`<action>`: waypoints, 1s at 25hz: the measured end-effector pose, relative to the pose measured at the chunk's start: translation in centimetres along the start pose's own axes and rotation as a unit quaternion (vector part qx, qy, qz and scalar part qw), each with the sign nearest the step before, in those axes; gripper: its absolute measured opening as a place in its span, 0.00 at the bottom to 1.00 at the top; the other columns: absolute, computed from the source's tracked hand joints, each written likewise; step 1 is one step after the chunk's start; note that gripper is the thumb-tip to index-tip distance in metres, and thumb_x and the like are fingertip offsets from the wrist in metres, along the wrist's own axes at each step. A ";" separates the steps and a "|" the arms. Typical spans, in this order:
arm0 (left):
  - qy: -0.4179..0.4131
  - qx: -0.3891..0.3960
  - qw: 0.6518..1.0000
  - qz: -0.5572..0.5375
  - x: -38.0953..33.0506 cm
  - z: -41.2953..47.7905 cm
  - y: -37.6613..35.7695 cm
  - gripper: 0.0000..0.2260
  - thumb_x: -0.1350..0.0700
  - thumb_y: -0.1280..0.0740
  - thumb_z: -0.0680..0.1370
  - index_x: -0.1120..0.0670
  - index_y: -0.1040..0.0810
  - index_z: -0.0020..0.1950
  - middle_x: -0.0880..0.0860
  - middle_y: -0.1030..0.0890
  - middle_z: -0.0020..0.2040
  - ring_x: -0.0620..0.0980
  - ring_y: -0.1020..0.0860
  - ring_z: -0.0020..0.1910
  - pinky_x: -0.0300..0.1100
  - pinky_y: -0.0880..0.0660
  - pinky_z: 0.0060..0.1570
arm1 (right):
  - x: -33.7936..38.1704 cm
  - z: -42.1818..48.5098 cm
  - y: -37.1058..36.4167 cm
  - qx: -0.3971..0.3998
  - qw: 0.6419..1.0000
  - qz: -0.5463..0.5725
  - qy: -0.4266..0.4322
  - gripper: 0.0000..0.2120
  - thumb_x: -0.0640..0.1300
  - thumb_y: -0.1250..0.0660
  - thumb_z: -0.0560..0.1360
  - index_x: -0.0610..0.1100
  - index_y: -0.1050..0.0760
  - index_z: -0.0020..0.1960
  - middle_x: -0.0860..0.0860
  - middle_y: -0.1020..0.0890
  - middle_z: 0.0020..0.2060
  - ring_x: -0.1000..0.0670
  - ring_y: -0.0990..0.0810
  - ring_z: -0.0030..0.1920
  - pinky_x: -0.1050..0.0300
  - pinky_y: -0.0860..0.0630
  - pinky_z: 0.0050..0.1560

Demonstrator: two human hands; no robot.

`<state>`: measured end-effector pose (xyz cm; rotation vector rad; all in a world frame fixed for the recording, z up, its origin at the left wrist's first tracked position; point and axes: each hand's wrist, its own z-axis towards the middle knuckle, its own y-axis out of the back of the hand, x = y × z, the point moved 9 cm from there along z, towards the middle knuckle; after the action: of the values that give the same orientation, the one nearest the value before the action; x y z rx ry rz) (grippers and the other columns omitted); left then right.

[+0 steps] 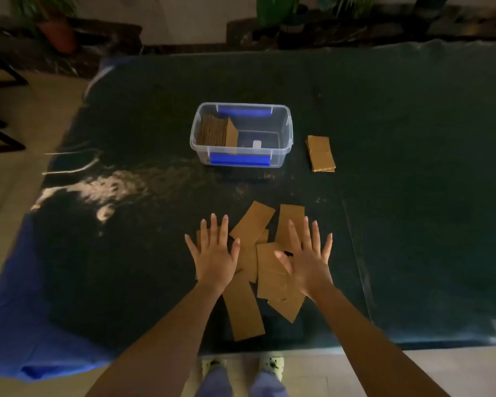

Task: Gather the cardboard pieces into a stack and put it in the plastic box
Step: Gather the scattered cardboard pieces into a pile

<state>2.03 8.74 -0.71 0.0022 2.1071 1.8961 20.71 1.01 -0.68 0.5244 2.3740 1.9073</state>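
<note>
Loose cardboard pieces (251, 262) lie scattered and overlapping near the front edge of the dark table (413, 138). The left hand (214, 253) is spread flat, fingers splayed, over the left part of the scatter, holding nothing. The right hand (308, 257) is likewise open and flat over the right part, grasping nothing. Farther back stands the clear plastic box (241, 135) with blue latches, an upright cardboard stack (216, 131) already leaning in its left end. To the right of the box, apart from it, lies a small flat pile of cardboard (320, 153). Nothing stands between the scatter and the box. A blue cloth (20, 325) hangs at the table's left corner; potted plants (52, 21) stand beyond.
</note>
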 end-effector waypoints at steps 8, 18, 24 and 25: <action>0.117 0.006 0.993 -0.031 2.5 0.2 0.3 0.35 0.44 0.36 0.73 0.54 0.50 0.72 0.62 0.38 0.71 0.61 0.39 0.68 0.57 0.38 0.63 | -1.2 2.6 0.8 -0.009 0.994 0.038 -0.098 0.29 0.60 0.44 0.76 0.41 0.37 0.68 0.42 0.33 0.67 0.41 0.36 0.65 0.42 0.40 0.67; 0.180 -0.071 0.962 -0.191 3.0 3.8 3.8 0.35 0.50 0.29 0.68 0.56 0.41 0.70 0.62 0.33 0.66 0.61 0.37 0.63 0.56 0.34 0.59 | 2.6 4.1 0.0 -0.004 0.992 0.092 -0.087 0.23 0.52 0.42 0.78 0.44 0.40 0.68 0.41 0.36 0.67 0.41 0.37 0.65 0.44 0.38 0.66; 0.156 -0.042 0.976 -0.146 3.2 5.9 5.6 0.33 0.51 0.29 0.68 0.54 0.39 0.69 0.60 0.35 0.67 0.61 0.38 0.64 0.57 0.36 0.60 | 1.3 1.1 0.6 -0.013 0.993 0.056 -0.098 0.35 0.66 0.42 0.72 0.45 0.41 0.69 0.45 0.30 0.63 0.44 0.32 0.62 0.47 0.37 0.63; 0.173 -0.029 0.973 -0.148 3.7 5.9 5.5 0.33 0.51 0.29 0.68 0.53 0.38 0.69 0.60 0.35 0.67 0.61 0.38 0.64 0.56 0.36 0.60 | 1.4 0.2 0.4 -0.007 0.994 0.044 -0.103 0.37 0.67 0.39 0.69 0.45 0.40 0.68 0.46 0.28 0.60 0.45 0.31 0.60 0.48 0.36 0.61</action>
<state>-1.25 15.89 3.29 -0.6611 2.1114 1.8772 19.52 1.68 -0.15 0.7965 2.2397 1.8029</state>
